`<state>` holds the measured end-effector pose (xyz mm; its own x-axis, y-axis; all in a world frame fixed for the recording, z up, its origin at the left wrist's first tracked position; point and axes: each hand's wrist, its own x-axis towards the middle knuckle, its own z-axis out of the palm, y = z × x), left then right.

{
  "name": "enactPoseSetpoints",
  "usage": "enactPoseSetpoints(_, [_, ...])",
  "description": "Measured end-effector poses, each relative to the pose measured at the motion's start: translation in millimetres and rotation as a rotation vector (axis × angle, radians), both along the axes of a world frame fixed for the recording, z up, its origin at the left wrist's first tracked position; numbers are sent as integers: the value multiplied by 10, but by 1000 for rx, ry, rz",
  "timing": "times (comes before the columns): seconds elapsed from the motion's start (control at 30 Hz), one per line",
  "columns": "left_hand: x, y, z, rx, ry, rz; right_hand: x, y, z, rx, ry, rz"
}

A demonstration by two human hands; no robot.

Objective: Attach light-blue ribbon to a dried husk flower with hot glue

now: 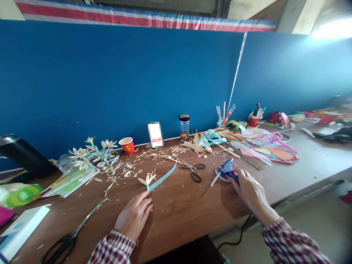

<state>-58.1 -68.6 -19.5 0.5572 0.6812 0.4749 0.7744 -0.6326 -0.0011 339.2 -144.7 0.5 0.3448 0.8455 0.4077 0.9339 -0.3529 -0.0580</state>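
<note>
Between the fingertips of my left hand [135,214] is the base of a pale handmade flower [149,179]. A light-blue paper strip [164,177] runs from that base up to the right. My right hand [249,189] wraps round the handle of a blue hot glue gun [228,169], whose nozzle points up and away. Under the gun lies a small round dish [220,173], partly hidden by it. Small dark-handled scissors [195,171] rest on the table between my hands. Larger black-handled scissors [70,236] lie to the left of my left hand.
Finished-looking pale flowers [96,150], a red paper cup [127,146] and a lidded jar [184,129] stand along the blue partition [123,80]. Pale scraps litter the brown table [176,216]. Coloured papers [277,154] and a light-blue ribbon coil [213,138] lie right. A black cable [233,242] hangs below the edge.
</note>
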Motion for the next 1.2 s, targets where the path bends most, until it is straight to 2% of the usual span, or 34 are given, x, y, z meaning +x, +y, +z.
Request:
enactPoseSetpoints(0.13, [4,1,-26,28,-4,-16,47,-33,75,148,36,29])
enactPoseSetpoints(0.2, [5,-8,-36,23,4,-23,51,-42,124,253,139,30])
enactPoseSetpoints(0.27, [6,-29,-39,-5,8,-26,10,-43,172,345,397,46])
enactPoseSetpoints(0.37, [17,-79,-17,-57,-5,-3,-119,-25,230,409,925,120])
enactPoseSetpoints(0.43, [32,-114,16,-91,-15,27,-198,-1,257,426,1082,144])
enactPoseSetpoints(0.53, [57,-149,70,-150,7,27,-222,53,288,404,1016,82])
enactPoseSetpoints(0.63, [72,-166,102,-189,2,56,-129,107,317,359,960,-25])
enactPoseSetpoints(0.7, [77,-172,108,-203,-8,69,-41,132,345,384,982,-71])
enactPoseSetpoints(0.83, [88,-177,99,-211,-26,81,89,165,463,500,1088,-17])
enactPoseSetpoints(0.93, [89,-173,93,-206,-31,71,114,191,578,510,1076,-10])
enactPoseSetpoints(1.07, [80,-169,94,-177,-15,58,84,189,635,500,1182,-15])
enactPoseSetpoints(1.2, [79,-172,106,-157,-11,51,-63,99,647,551,1356,57])
